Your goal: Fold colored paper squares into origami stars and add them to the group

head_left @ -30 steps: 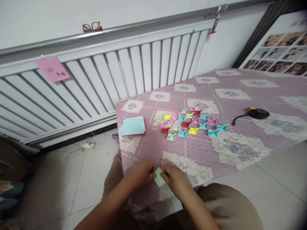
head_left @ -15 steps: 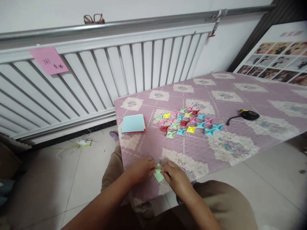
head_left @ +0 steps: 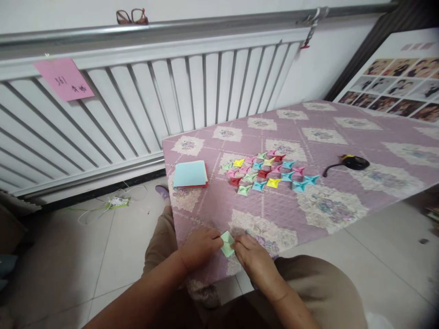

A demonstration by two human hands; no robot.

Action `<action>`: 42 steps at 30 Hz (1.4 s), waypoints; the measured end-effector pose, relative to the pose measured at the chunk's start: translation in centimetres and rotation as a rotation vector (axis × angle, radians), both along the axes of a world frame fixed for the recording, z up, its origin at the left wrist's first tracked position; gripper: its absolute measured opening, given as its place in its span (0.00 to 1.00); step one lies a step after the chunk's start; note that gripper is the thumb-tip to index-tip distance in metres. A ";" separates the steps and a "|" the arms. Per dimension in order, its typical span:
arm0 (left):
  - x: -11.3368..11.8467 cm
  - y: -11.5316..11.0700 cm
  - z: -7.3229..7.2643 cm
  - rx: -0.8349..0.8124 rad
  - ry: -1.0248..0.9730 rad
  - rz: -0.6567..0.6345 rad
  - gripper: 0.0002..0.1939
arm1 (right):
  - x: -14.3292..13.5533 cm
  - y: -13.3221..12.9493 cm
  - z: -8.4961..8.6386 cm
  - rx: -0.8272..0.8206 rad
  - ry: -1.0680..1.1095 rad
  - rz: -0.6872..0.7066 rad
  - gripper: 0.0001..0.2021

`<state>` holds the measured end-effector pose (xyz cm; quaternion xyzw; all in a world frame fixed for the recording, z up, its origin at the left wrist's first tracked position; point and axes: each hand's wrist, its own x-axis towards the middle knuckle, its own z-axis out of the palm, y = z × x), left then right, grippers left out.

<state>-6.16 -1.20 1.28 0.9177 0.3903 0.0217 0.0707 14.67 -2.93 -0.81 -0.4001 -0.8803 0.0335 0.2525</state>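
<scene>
A small light-green piece of folded paper point(head_left: 227, 245) lies near the close edge of the table, between my two hands. My left hand point(head_left: 203, 244) is closed with its fingertips on the paper's left corner. On the right corner are the fingers of my right hand point(head_left: 251, 252), also closed. A crease runs across the paper's middle. Beyond my hands stand several small folded paper shapes point(head_left: 263, 174) in green, pink, yellow, red and blue, set in slanting rows. To their left lies a stack of coloured paper squares point(head_left: 190, 174), light blue on top and red at the bottom.
A floral tablecloth point(head_left: 212, 205) covers the table. A black and yellow object with a short strap point(head_left: 355, 162) lies at the right. Behind are a white radiator point(head_left: 192, 87), a pipe point(head_left: 206, 25) with eyeglasses point(head_left: 132, 17) on it, and a photo board point(head_left: 401, 82). Cables point(head_left: 113, 202) lie on the floor.
My fingers have slid outward to the paper's side corners, so more of its surface shows. The upper part now looks spread wider. The paper shapes and the stack stay put.
</scene>
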 end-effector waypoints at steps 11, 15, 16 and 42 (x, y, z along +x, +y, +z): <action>-0.4 -0.7 -0.7 0.127 0.011 -0.059 0.07 | 0.3 -0.4 0.8 -0.011 -0.084 0.049 0.09; -0.5 -0.7 -0.9 0.130 0.002 -0.066 0.09 | 0.3 -0.3 0.8 0.001 -0.094 0.046 0.09; -0.5 -0.7 -0.8 0.126 0.009 -0.064 0.09 | 0.3 -0.3 0.8 -0.004 -0.093 0.047 0.08; 0.5 -3.7 0.0 0.106 0.116 0.022 0.19 | -1.4 -4.0 -0.2 0.087 -0.075 -0.174 0.16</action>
